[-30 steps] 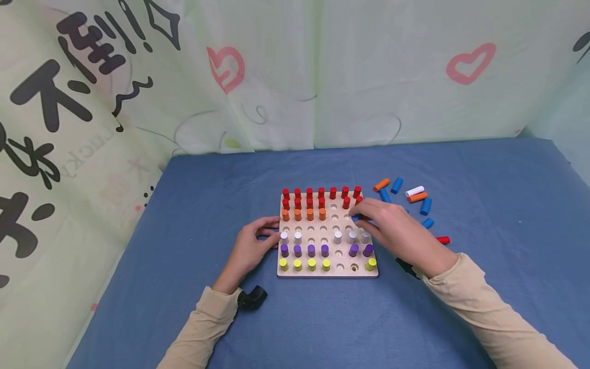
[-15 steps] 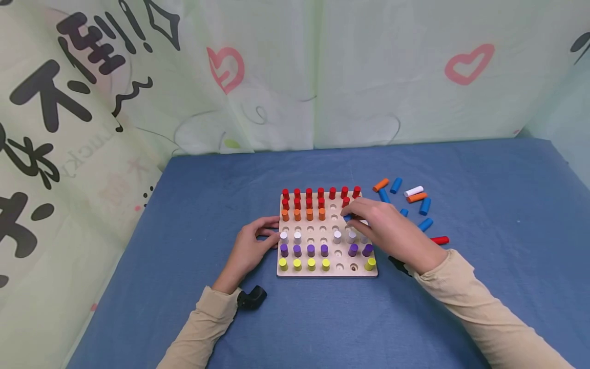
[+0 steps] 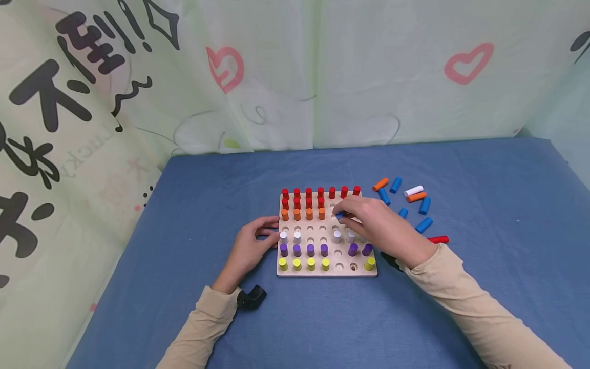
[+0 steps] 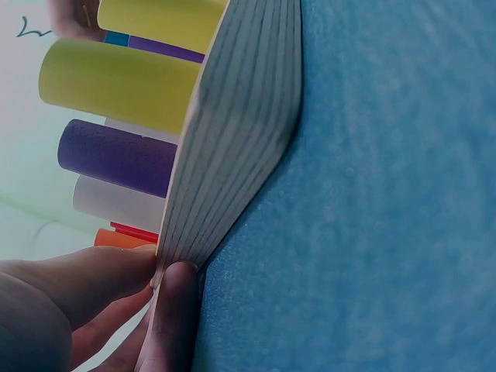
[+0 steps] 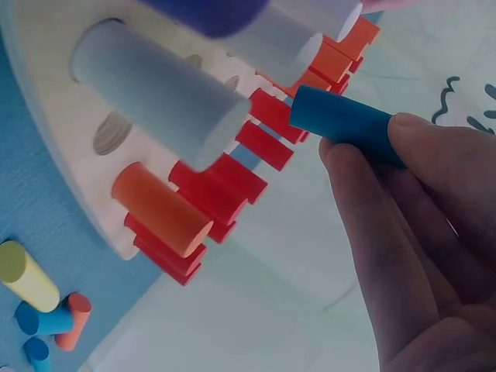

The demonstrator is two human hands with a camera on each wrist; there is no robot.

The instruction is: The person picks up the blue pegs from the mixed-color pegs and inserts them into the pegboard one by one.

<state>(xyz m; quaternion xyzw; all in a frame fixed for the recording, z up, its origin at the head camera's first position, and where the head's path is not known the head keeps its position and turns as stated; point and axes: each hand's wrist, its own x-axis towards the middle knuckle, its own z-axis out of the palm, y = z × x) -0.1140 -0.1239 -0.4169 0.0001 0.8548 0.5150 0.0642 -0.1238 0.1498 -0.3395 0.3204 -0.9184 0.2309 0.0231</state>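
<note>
Head view: on the blue cloth-covered tabletop point(image 3: 198, 210) lies a rectangular pale wooden pegboard point(image 3: 332, 258), its left edge held by the bent fingers of the left hand point(image 3: 249, 247). The right hand point(image 3: 380, 223) reaches over the board, its fingers pinching a blue cylindrical peg point(image 5: 345, 120) just beside the row of upright orange cylindrical pegs point(image 3: 309, 214), while loose blue, orange, white and red cylindrical pegs point(image 3: 425, 206) lie to the board's right.
</note>
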